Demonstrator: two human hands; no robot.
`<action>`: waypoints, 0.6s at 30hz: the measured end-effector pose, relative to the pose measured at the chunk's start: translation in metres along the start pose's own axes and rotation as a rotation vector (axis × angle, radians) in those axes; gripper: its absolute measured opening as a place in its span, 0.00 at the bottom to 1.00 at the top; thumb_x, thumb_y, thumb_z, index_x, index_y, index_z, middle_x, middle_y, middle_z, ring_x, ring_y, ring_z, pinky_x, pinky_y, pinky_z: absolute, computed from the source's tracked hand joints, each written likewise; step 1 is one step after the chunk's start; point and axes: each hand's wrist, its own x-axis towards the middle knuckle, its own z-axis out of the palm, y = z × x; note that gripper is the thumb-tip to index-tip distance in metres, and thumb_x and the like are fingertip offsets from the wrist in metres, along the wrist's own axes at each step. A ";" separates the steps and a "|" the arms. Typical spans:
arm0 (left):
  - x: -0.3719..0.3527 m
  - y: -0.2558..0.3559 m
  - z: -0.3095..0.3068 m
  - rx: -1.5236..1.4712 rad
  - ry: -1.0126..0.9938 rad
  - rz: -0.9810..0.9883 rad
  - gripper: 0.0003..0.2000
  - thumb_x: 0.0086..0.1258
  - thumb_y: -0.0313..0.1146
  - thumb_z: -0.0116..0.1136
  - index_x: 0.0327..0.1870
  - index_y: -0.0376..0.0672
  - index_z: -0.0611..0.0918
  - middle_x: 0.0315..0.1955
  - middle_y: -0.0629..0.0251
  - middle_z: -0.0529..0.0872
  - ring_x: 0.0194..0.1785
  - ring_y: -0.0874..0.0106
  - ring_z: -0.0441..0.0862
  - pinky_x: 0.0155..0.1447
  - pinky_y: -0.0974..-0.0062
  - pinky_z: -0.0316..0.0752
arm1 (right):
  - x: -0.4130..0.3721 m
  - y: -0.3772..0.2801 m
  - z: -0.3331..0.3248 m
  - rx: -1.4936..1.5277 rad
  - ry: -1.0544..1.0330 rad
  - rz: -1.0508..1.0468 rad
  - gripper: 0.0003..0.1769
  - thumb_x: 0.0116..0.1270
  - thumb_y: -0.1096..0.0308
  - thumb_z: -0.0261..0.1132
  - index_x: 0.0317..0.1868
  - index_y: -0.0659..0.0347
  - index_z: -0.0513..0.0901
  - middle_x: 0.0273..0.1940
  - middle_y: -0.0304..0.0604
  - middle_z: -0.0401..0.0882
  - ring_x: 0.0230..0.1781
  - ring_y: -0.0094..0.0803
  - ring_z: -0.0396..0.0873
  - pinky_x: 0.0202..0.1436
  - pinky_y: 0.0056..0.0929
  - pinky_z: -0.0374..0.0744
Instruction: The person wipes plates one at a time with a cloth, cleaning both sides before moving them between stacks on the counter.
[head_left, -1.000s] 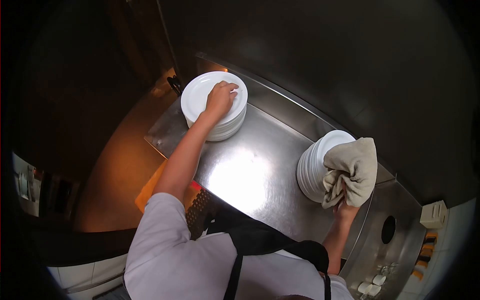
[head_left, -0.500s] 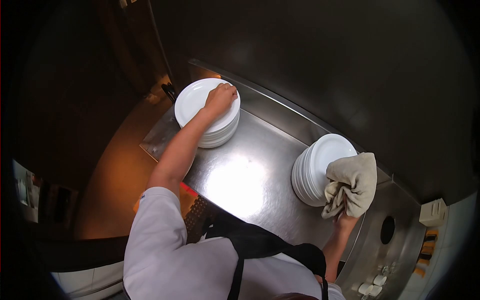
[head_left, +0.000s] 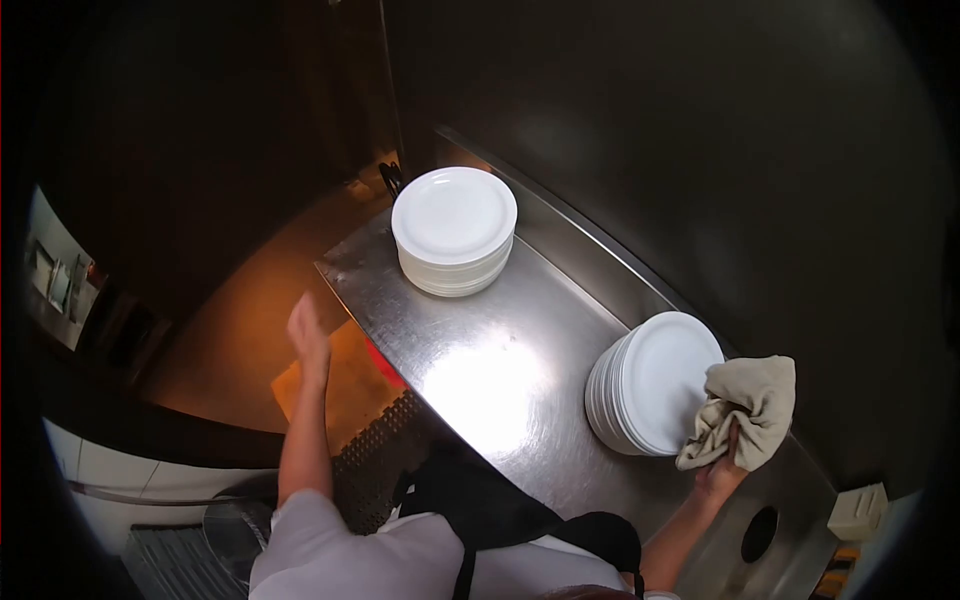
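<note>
My left hand point(head_left: 308, 328) is off the counter at the left, holding nothing, its fingers extended and slightly blurred. A beige cloth point(head_left: 755, 400) is bunched in my right hand point(head_left: 722, 474), beside the right edge of a tilted stack of white plates point(head_left: 672, 382). Part of my right hand is hidden under the cloth. Another stack of white plates point(head_left: 455, 215) stands upright at the far left end of the steel counter point(head_left: 400, 300).
Along the counter's back runs a raised steel edge point(head_left: 590, 240) below a dark wall. A round dark hole point(head_left: 760, 534) lies at the lower right, near a white box point(head_left: 857, 512). An orange board point(head_left: 345, 385) and a perforated mat lie below the counter.
My left hand has left the top of the far-left plate stack and moved down and left, past the counter edge. The camera view has shifted. The cloth stays in my right hand.
</note>
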 end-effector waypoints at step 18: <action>-0.179 0.114 0.132 -0.224 -0.924 0.139 0.43 0.65 0.25 0.67 0.81 0.38 0.56 0.66 0.51 0.74 0.66 0.61 0.75 0.66 0.63 0.72 | 0.030 0.031 0.098 -1.389 -0.763 -0.353 0.47 0.53 0.64 0.71 0.73 0.70 0.65 0.69 0.62 0.70 0.74 0.54 0.65 0.81 0.47 0.58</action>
